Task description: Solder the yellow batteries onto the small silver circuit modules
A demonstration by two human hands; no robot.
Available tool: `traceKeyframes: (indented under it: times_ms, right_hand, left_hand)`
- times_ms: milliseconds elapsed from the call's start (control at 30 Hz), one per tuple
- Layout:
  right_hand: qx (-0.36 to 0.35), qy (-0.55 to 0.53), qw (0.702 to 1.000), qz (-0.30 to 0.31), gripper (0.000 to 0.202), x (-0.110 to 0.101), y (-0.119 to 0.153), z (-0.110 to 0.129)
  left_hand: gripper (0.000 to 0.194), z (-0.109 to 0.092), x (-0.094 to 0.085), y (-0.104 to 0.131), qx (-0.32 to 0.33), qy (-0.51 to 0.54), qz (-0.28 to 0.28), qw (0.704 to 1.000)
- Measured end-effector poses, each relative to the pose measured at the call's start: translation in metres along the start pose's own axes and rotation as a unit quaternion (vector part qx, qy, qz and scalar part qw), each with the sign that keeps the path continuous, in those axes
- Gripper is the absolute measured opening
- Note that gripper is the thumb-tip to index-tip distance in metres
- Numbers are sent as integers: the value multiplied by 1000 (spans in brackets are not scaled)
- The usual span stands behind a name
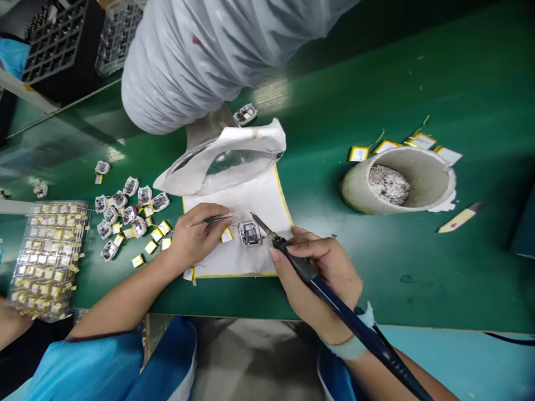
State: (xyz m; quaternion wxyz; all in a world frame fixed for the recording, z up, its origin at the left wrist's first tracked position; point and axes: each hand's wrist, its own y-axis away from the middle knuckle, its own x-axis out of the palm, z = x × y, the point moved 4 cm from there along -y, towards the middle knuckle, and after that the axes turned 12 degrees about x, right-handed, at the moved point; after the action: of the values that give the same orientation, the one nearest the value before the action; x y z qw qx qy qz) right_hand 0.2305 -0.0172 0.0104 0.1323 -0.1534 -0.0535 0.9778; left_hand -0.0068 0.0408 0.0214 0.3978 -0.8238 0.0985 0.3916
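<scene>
My right hand (320, 278) is closed round a dark blue soldering iron (311, 273), whose tip points up and left. Just below that tip a small white-cased circuit board (249, 234) lies on a white sheet (234, 266) with yellow edges. To the left of the board, my left hand (194, 234) grips thin metal tweezers (209, 220), with fine wires near their points. A small yellow-edged battery (226, 235) rests on the sheet between the tweezers and the board. Whether the iron touches the board or a wire, I cannot tell.
A grey ribbed duct (209, 61) with a clear hood (238, 164) hangs over the sheet. Loose cased boards (130, 214) and batteries lie left, beside a battery tray (50, 256). On the right are a round pot (432, 178) and a blade (460, 218). Another person's arm (12, 326) shows far left.
</scene>
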Motion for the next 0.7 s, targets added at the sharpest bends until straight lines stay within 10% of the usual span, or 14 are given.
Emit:
traceKeyframes:
  times_ms: [700]
  right_hand:
    - [-15, 2, 999, 30, 26, 3, 1, -1]
  left_hand:
    - [9, 0, 10, 13, -90, 105, -6, 990]
